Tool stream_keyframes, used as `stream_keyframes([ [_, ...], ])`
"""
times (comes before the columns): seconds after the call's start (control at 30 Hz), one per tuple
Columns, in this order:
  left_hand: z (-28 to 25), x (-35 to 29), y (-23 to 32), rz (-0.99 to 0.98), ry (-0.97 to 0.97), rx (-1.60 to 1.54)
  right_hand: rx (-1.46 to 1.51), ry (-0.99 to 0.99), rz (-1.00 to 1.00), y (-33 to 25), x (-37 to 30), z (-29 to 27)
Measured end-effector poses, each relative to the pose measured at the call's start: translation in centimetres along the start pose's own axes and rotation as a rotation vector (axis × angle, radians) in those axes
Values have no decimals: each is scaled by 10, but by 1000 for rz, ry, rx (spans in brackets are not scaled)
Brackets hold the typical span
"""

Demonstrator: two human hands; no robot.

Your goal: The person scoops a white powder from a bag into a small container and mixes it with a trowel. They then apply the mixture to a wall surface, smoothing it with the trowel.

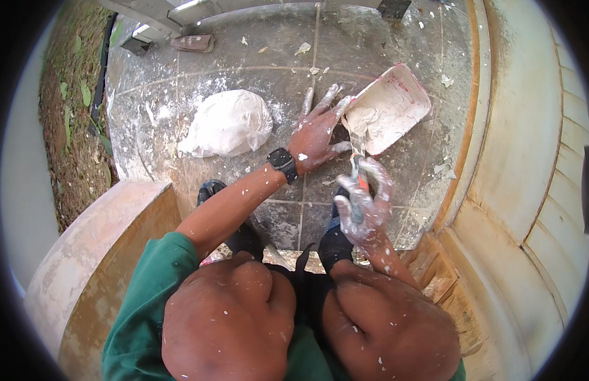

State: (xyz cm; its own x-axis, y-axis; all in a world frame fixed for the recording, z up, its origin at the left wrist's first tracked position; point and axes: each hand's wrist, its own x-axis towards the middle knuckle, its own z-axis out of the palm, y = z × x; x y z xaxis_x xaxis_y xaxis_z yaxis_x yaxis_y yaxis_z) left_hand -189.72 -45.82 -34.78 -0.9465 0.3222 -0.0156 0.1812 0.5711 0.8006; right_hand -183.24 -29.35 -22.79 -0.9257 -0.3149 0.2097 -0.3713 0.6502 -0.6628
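Observation:
My left hand (315, 138), dusted white and wearing a black watch (282, 164) at the wrist, has its fingers spread. Its forefinger and thumb are beside the near left edge of a tilted whitish tub (405, 120) with reddish smears, seemingly touching it. Off-white paste (369, 119) lies inside the tub. Closer to me, my right hand (365, 206), coated in white, is closed around a putty knife (358, 166) with orange on its handle. The knife's blade reaches the near edge of the tub; its tip is hard to make out against the paste.
A plastic bag of white powder (234, 124) sits on the stained tiles (275, 86) to the left, powder spilled around it. Metal legs (148, 38) and a brownish block (194, 43) stand farther off. A curved low wall (98, 247) is at left, a wooden panel (520, 127) at right.

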Motion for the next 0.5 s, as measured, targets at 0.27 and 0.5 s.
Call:
stream_keyframes([
  [0.27,9,-36,50,-52,114,49,-404,-373,601,-6,-36,-64],
  [0.5,-37,16,52,421,-131,514,-701,-447,591,-14,-63,-66],
])
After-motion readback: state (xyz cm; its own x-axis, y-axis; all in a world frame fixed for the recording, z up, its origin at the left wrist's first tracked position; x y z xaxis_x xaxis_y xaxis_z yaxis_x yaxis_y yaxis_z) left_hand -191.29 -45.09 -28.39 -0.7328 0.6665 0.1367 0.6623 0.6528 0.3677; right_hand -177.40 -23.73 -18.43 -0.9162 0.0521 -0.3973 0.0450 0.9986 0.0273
